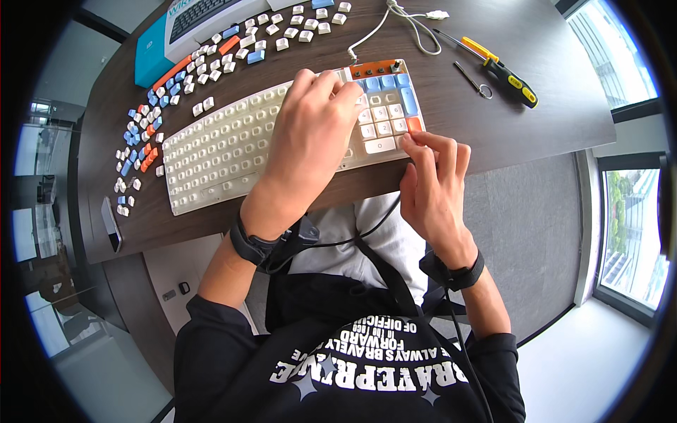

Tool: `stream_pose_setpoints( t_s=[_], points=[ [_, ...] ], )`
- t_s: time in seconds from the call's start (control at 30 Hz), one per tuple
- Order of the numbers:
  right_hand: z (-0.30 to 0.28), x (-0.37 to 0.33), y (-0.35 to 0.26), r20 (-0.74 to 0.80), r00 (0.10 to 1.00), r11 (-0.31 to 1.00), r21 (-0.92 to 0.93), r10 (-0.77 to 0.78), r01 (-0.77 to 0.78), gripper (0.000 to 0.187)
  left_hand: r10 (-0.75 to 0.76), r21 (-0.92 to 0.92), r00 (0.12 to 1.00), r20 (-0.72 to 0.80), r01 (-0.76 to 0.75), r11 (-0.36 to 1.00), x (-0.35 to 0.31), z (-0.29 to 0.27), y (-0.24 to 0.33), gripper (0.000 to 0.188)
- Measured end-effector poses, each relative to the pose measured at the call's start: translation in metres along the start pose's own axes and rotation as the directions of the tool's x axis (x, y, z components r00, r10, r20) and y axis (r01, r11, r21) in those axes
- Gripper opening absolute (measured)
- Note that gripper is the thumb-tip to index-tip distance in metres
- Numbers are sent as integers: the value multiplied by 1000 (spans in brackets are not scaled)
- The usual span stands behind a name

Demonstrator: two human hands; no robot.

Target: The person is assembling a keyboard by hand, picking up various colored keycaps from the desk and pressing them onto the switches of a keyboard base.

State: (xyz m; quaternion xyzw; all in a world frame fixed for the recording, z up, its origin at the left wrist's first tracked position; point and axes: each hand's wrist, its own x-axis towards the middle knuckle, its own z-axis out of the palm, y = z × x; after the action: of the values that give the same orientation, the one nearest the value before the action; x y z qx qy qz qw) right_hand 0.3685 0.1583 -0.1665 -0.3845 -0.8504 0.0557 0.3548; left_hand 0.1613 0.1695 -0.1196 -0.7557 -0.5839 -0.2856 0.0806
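A white keyboard (233, 141) lies on the desk, most of its left part stripped of keycaps and showing pale switches. White, blue and orange keycaps sit on the number pad (381, 129) at its right end. My left hand (310, 130) reaches across the keyboard with fingers curled down at the number pad's left side; its fingertips and anything in them are hidden. My right hand (438, 176) holds the keyboard's near right corner, index fingertip by the orange key (414, 125) and thumb below the front edge.
Loose keycaps (204, 70) are scattered on the desk behind and left of the keyboard. A keyboard box (201, 28) stands at the back. A white cable (416, 28), a screwdriver (511, 83) and a small metal tool with a ring (472, 79) lie right. A phone (111, 224) sits near the left edge.
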Motion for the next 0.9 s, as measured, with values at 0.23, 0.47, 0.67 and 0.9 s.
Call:
stream_pose_setpoints(
  t_s=[0.23, 0.47, 0.67, 0.9],
  points=[
    [-2, 2, -3, 5, 1000, 1000, 17, 9, -9, 50, 111, 105, 989, 103, -122, 987, 5, -10, 2, 12],
    [2, 0, 1, 13, 1000, 999, 28, 22, -22, 51, 102, 371, 988, 116, -139, 918, -6, -1, 26, 12],
    [2, 0, -1, -8, 1000, 1000, 1, 25, -25, 51, 67, 336, 990, 124, -106, 936, -11, 6, 31, 15],
    [4, -3, 0, 21, 1000, 1000, -19, 1, 0, 55, 27, 140, 982, 188, -54, 989, -17, -17, 13, 42]
  ],
)
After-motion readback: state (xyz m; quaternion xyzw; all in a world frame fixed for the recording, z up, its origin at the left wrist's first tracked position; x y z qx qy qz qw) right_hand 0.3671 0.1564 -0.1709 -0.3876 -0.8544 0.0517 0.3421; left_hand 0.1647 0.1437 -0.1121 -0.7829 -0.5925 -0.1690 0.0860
